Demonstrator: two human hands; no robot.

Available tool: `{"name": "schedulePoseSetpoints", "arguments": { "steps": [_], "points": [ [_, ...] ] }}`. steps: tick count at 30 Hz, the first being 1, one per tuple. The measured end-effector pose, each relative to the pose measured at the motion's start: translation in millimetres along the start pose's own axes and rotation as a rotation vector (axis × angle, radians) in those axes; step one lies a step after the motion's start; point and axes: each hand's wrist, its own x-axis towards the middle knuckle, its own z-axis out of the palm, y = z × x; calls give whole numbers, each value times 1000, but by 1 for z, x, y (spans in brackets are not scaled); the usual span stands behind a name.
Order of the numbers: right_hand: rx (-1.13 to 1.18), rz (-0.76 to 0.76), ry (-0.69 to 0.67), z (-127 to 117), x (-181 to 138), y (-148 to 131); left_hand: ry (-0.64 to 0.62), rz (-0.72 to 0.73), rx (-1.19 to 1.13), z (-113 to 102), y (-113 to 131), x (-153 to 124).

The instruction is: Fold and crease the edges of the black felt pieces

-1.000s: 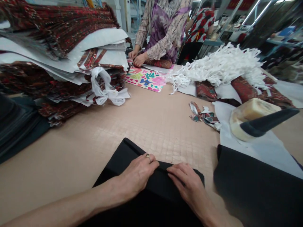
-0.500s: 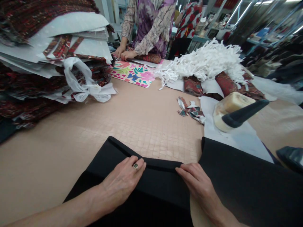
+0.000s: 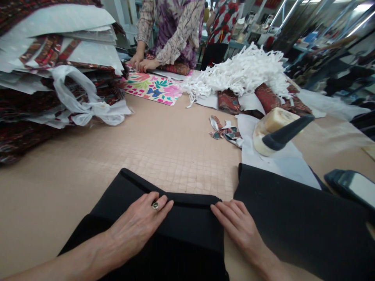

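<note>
A black fabric piece (image 3: 187, 230) lies in front of me, its far edge turned over in a narrow fold. My left hand (image 3: 143, 220), with a ring on one finger, pinches that fold near its middle, fingers closed. At the fold's right corner my right hand (image 3: 238, 220) grips the edge between thumb and fingers. The fold bends at the left hand, and its left part slants toward the far left. Another black sheet (image 3: 293, 218) lies to the right, partly behind my right forearm.
A tied stack of patterned pieces (image 3: 58, 78) rises at the left. A container with a black brush-like handle (image 3: 288, 132) stands on white paper (image 3: 281, 168). Fabric scraps (image 3: 224, 128) and a heap of white strips (image 3: 243, 74) lie farther back. Across the table, a co-worker's hands (image 3: 143, 62) press on material.
The whole view has shifted, so things sit farther left in it. Both hands keep their grip on the folded edge, with hardly any movement against the fabric.
</note>
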Motion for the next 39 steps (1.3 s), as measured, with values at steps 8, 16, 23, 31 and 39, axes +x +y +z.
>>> {"name": "schedulePoseSetpoints", "arguments": {
  "steps": [8, 16, 23, 31, 39],
  "points": [
    [-23, 19, -5, 0, 0, -2, 9, -20, 44, 8, 0, -2],
    [-30, 50, -13, 4, -3, -5, -10, 6, -9, 1, 27, 17],
    [49, 182, 69, 10, -7, -3, 124, 95, 13, 15, 48, 49],
    [82, 244, 130, 11, -9, -2, 106, 72, -14, 8, 41, 57],
    [11, 138, 70, 7, -12, -2, 94, 61, 11, 1, 46, 63]
  ]
}}
